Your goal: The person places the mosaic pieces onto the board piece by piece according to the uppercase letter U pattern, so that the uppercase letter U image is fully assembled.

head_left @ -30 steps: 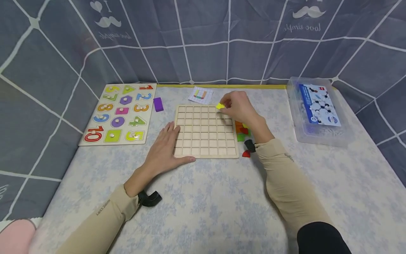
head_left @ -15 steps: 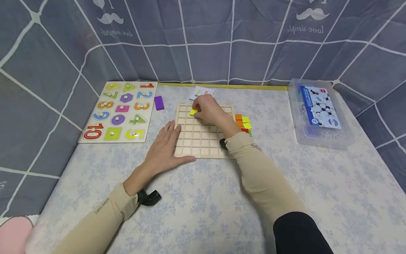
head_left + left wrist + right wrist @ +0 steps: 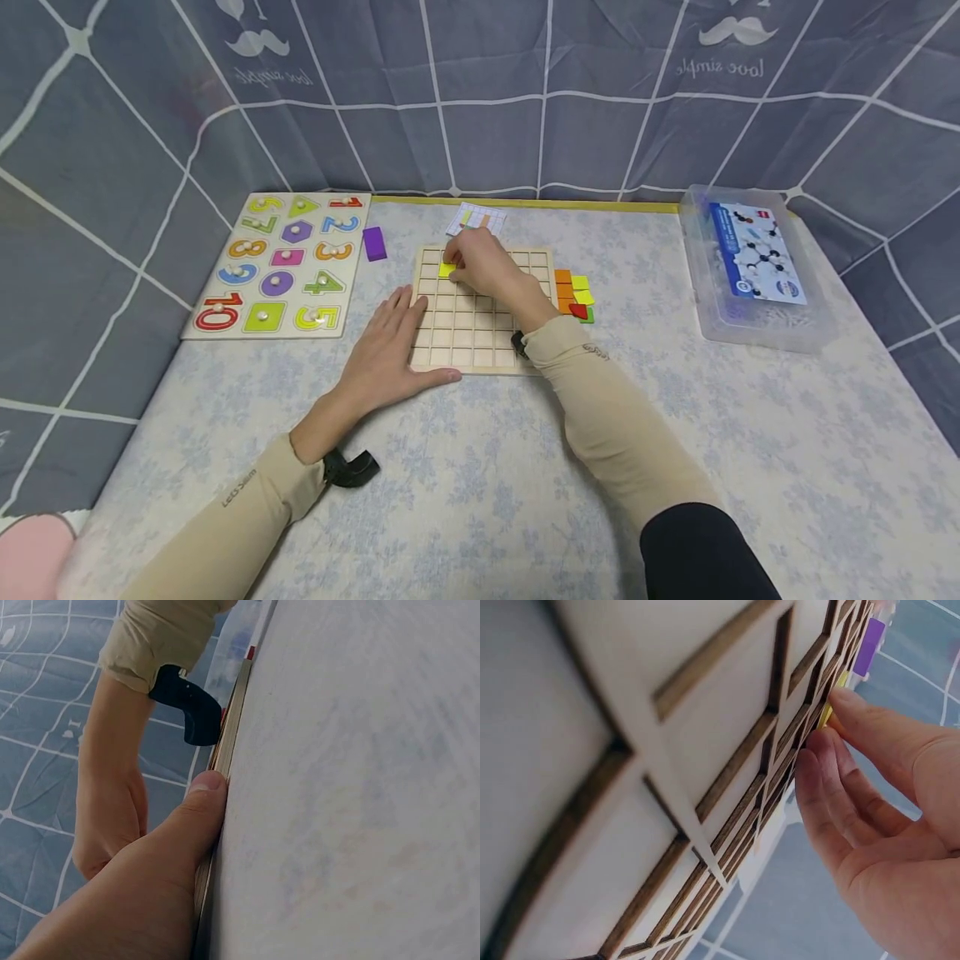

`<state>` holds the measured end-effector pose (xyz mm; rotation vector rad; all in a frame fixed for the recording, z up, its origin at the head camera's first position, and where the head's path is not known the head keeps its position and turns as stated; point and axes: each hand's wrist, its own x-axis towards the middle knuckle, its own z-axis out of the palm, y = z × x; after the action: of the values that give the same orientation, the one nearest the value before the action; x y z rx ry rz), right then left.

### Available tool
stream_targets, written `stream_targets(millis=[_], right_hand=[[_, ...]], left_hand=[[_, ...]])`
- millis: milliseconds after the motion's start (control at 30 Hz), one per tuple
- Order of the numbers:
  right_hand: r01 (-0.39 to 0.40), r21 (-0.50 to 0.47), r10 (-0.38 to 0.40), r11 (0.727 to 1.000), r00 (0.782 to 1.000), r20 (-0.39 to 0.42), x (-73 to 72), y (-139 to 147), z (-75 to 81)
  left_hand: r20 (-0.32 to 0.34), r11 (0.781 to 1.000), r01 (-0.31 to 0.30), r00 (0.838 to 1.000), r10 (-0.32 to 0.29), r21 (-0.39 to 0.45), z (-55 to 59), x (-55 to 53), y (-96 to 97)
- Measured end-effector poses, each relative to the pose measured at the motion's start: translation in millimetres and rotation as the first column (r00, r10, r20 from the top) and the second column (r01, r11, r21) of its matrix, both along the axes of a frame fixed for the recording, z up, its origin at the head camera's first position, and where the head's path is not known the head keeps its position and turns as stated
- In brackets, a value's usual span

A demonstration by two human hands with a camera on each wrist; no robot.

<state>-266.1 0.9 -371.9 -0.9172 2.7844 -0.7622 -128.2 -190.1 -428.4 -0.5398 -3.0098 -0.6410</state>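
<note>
A wooden grid board [image 3: 465, 340] lies flat on the table in front of me. My left hand [image 3: 384, 354] rests along its left edge, fingers straight and thumb along the near edge; in the left wrist view the thumb [image 3: 201, 802] lies against the board's side. My right hand [image 3: 483, 262] reaches across the grid and pinches a small yellow tile [image 3: 446, 270] in an upper-left cell. Thumb and fingertips meet at that tile's edge [image 3: 825, 716] in the right wrist view.
Beside the board's right edge sit orange tiles [image 3: 563, 292], yellow tiles [image 3: 581, 282], a red piece [image 3: 578, 311] and a green one [image 3: 588, 317]. A pattern card [image 3: 491, 218], purple block [image 3: 374, 244], number puzzle [image 3: 352, 283] and clear plastic box [image 3: 750, 321] surround it.
My right hand has carried the yellow tile leftward from the board's upper right to an upper-left cell. The pile at the right is uncovered. The left hand stays put.
</note>
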Motion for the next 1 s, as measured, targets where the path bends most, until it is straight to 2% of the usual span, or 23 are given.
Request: stream_targets(millis=[267,467,700,900,1000], right_hand=[[0.011,0.031,-0.009,0.999,0.998,-0.059,4.7,12.9,4.3],[0.09,-0.044,-0.088,0.995,0.996,0.032,10.1,51.9,15.3],[0.227,-0.089,-0.217,0.97,0.969,0.115,10.1,109.5,18.3],[0.316,-0.063,-0.307,0.947,0.945,0.115,12.3,148.9,15.3],[0.368,-0.056,-0.359,0.928,0.925,0.127,13.2,160.7,12.1]], left_hand=[[0.002,1.0,0.0,1.0,0.0,-0.001,-1.9,0.2,0.2],[0.012,1.0,0.0,1.0,0.0,-0.004,-2.4,-0.1,-0.6],[-0.001,1.0,0.002,1.0,-0.002,-0.014,-2.4,0.1,-2.2],[0.003,1.0,0.005,1.0,-0.005,-0.016,-2.6,1.1,-1.4],[0.0,1.0,0.007,1.0,-0.007,-0.02,-2.3,-0.2,-0.6]])
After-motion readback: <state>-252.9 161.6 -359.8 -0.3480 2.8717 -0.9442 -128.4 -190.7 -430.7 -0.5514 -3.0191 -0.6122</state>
